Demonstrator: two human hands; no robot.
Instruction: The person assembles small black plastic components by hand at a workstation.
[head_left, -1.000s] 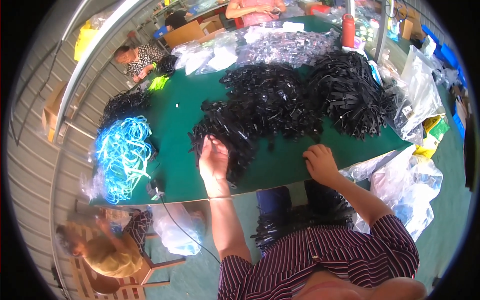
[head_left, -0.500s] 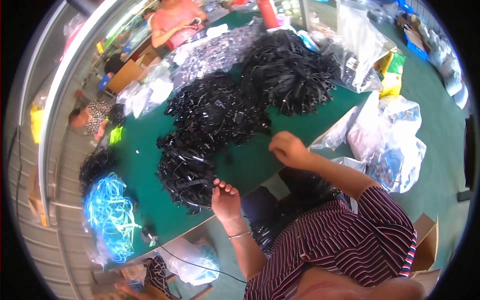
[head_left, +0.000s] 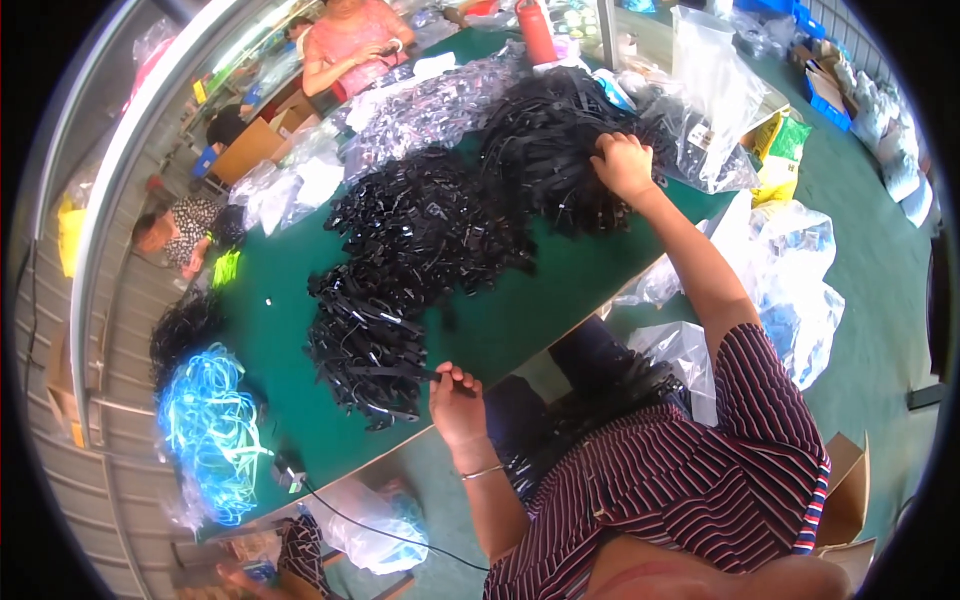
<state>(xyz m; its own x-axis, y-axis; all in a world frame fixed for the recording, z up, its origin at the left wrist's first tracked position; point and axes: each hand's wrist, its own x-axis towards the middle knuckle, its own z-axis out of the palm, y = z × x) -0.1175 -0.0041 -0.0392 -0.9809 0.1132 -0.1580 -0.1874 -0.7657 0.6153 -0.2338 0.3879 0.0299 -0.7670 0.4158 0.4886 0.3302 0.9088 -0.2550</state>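
Observation:
My left hand [head_left: 458, 405] is at the table's near edge, its fingers closed on a black strap [head_left: 425, 374]. That strap reaches toward the near pile of black straps with shiny fittings [head_left: 365, 345]. My right hand [head_left: 624, 165] is over the far right pile of long black straps [head_left: 545, 140], its fingers bent down at the right side of it. Whatever lies between those fingertips is hidden. Between the two piles sits a middle heap of black pieces with small fittings [head_left: 430, 225], touching both. More black straps [head_left: 600, 385] lie across my lap.
On the green table [head_left: 290, 340] are a bundle of blue cords [head_left: 212, 435], a heap of clear-wrapped pieces [head_left: 430, 105] and a red bottle [head_left: 536, 35]. A black cable [head_left: 395, 540] hangs off the near edge. Plastic bags [head_left: 785, 270] stand at right. Co-workers [head_left: 355, 45] sit around the table.
My right hand has moved from above the table's near edge, away and to the right, onto the far pile. My left hand stays near its place; the strap in it now shows clearly.

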